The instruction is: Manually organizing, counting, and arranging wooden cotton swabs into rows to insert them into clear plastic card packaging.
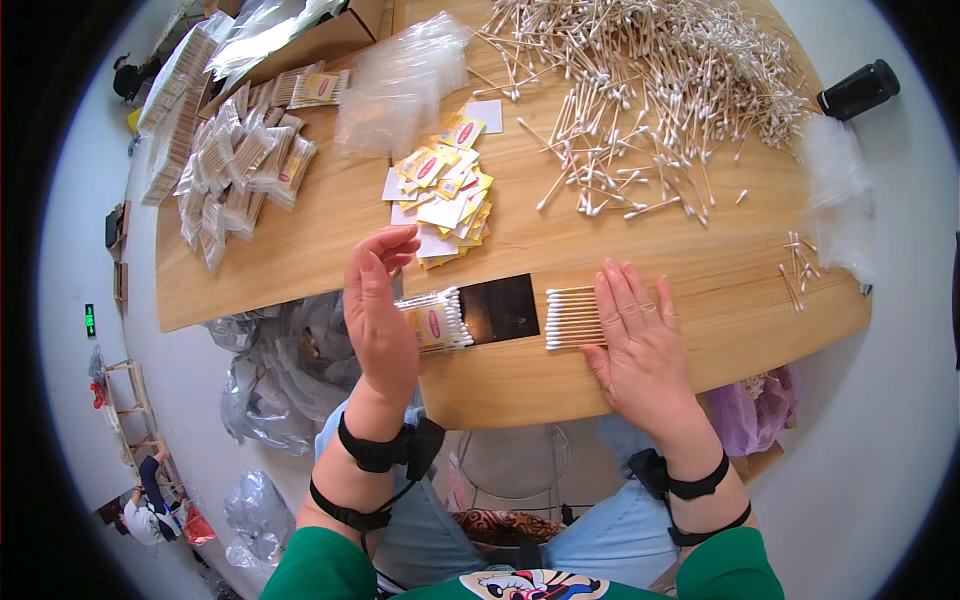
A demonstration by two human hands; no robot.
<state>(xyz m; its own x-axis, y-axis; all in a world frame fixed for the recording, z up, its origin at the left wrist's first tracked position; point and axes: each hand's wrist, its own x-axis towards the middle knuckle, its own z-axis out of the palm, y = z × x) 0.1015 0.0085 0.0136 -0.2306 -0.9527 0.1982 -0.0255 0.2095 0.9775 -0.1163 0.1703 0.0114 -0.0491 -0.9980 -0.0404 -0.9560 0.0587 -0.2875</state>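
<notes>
Through the head view I have both hands at the table, working on small cotton swab packets. My left hand stands on edge at the left end of a clear packet with a yellow card inside, its fingers loosely bent and thumb raised. It doesn't look closed on anything; whether its lower edge presses the packet, I can't tell. The white tips of the swabs in the packet show at its right end, by a flat black strip.

My right hand lies flat, fingers straight and thumb a little apart, over the right ends of a row of swabs. It covers them without pinching. The row's near tips sit just beside the strip's right edge.

I'd judge the step in hand as lining up a layer of swabs next to a partly filled packet. As I read it, the next move calls for keeping that row flat and even while steering it leftward along the strip, with the left hand as a backstop. Too quick a push could splay the sticks.

Beyond the hands lie the loose swab heap, cards, empty bags and filled packets.
</notes>
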